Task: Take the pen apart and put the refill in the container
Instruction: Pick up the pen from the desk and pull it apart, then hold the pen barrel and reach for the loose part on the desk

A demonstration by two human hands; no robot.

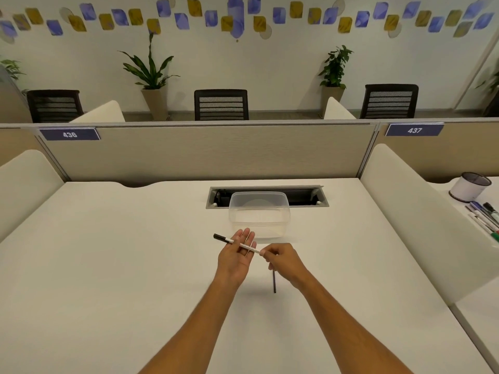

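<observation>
Both bare arms reach forward over a white counter (pixel 108 252). The left hand (pixel 236 256) is turned palm up with the fingers stretched out and loosely curled, and a white pen (pixel 237 242) with a black cap lies across them, the capped end sticking out to the left. The grip here is loose, more a cradle than a clench, though the fingers do hold the pen up off the counter. The right hand (pixel 282 259) is closed, its thumb and fingertips pinching the pen's right end. A thin dark stick (pixel 274 282) hangs down from under the right hand, nearly upright, its lower end close to the counter; whether it is the refill or another pen part I cannot tell, nor exactly how the hand holds it.

Just beyond the hands stands a clear plastic container (pixel 259 214), open at the top and with nothing visible inside. It sits in front of a cable slot (pixel 310 197) cut into the counter. The pen is near the container but outside it, above the counter.

Off to the right, past a low white divider (pixel 405 211), a white cup (pixel 469 187) stands on the next counter, with several markers (pixel 483 217) lying beside it. A beige partition (pixel 205 152) runs behind the counter, bearing a number plate (pixel 69 134) that reads 436.
</observation>
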